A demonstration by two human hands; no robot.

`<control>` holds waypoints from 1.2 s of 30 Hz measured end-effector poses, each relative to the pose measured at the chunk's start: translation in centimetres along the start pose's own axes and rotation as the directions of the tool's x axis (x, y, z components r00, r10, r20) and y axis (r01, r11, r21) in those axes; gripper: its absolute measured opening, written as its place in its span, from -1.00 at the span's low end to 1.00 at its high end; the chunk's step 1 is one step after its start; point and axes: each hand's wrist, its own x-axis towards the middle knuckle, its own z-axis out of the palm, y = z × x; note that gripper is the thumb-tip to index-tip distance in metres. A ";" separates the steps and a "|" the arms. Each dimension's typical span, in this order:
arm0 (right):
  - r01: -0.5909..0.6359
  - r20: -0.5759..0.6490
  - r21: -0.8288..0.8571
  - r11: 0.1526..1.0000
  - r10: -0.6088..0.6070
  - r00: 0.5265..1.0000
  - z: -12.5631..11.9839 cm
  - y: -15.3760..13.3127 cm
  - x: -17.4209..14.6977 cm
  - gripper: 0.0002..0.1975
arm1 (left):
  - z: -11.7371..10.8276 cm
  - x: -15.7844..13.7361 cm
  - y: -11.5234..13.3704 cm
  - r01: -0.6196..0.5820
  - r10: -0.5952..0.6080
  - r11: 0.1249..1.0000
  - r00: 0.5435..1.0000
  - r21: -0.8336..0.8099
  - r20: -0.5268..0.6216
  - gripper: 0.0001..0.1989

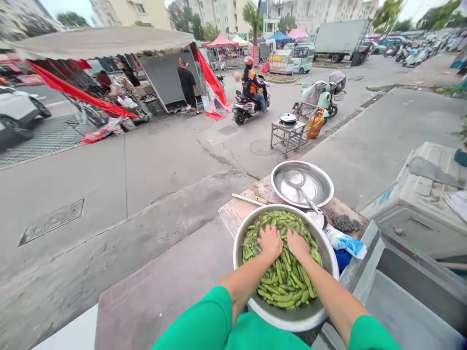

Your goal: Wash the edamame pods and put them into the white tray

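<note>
A big round metal basin (239, 253) in front of me holds a heap of green edamame pods (286, 289) lying in water. Both my hands are in the far half of the heap, side by side and a little apart. My left hand (270, 240) curls its fingers down around pods, the tips sunk among them. Close to its right, my right hand (298, 244) is pushed in the same way with bent fingers gripping pods; its fingertips are hidden.
Behind the basin, a second metal bowl (277, 187) holds a skimmer (296, 180) on a wooden board (229, 211). A blue-white packet (345, 241) and a dark scouring pad (346, 223) lie to the right. The grey sink (397, 301) stands at right. A scooter rider (251, 87) is on the road.
</note>
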 end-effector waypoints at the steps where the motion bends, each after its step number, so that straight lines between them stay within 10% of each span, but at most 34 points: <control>1: 0.043 -0.013 -0.011 0.999 -0.043 0.999 0.4 0.4 -0.8 -0.41 | -0.2 -0.7 -0.5 -0.017 0.018 0.999 0.998 -0.028 0.059 -0.49; 5: 0.305 -0.164 -0.212 0.929 -0.341 0.926 5.8 4.1 -1.8 -0.42 | 2.2 -3.3 -4.1 -0.358 0.358 0.933 0.919 -0.029 0.166 -0.33; 8: 0.332 -0.171 -0.251 0.909 -0.379 0.910 7.2 4.4 0.3 -0.47 | 3.9 -2.3 -4.3 -0.210 0.209 0.978 0.974 0.002 0.084 -0.39; 13: 0.097 0.021 0.097 0.991 -0.099 0.995 2.6 2.6 2.7 -0.27 | 2.5 0.3 -0.4 0.174 -0.184 0.975 0.981 -0.138 -0.064 -0.45; 19: 0.285 -0.121 -0.219 0.933 -0.316 0.941 6.3 5.6 -1.2 -0.35 | 3.5 -3.9 -3.0 -0.178 0.170 0.984 0.964 0.020 0.204 -0.26; 26: 0.113 -0.074 -0.022 0.993 -0.114 0.991 4.9 2.9 -0.1 -0.40 | 5.1 -1.3 -1.7 0.039 -0.042 0.998 0.997 -0.043 -0.060 -0.43; 32: 0.319 -0.028 -0.052 0.946 -0.321 0.947 5.8 5.6 -2.0 -0.29 | 5.6 -3.5 -3.7 -0.101 0.079 0.990 0.976 0.099 0.201 -0.34; 36: 0.295 -0.055 -0.177 0.939 -0.309 0.950 6.7 5.0 -1.7 -0.35 | 6.3 -3.5 -3.8 -0.141 0.123 0.983 0.980 0.113 0.155 -0.39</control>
